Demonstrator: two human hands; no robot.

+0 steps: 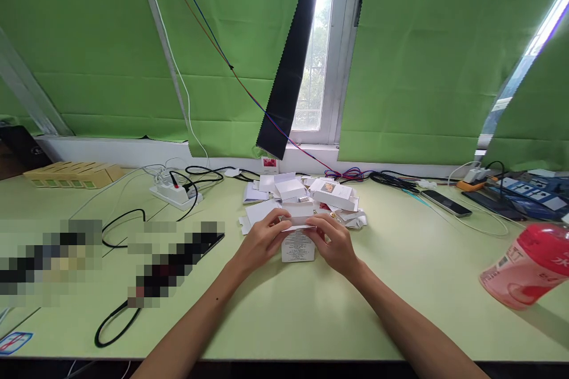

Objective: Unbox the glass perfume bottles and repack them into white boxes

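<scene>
My left hand [267, 235] and my right hand [334, 240] pinch the two ends of a small white cardboard box [298, 247] just above the table. Its lower panel, covered in fine dark print, hangs toward me between the hands. The fingers of both hands are bent and closed on its upper edge, and the thumbs are partly hidden behind them. Right behind the hands lies a heap of small white boxes and loose cardboard [290, 188]. One box [331, 193] on the heap carries a small picture on its top.
A pink bottle with a red cap [524, 266] stands at the right. Beyond it lie a phone [446, 203] and cables. On the left are a white power strip [175, 194], yellow boxes [73, 175] and a blurred-out dark item with a black cord [98, 331].
</scene>
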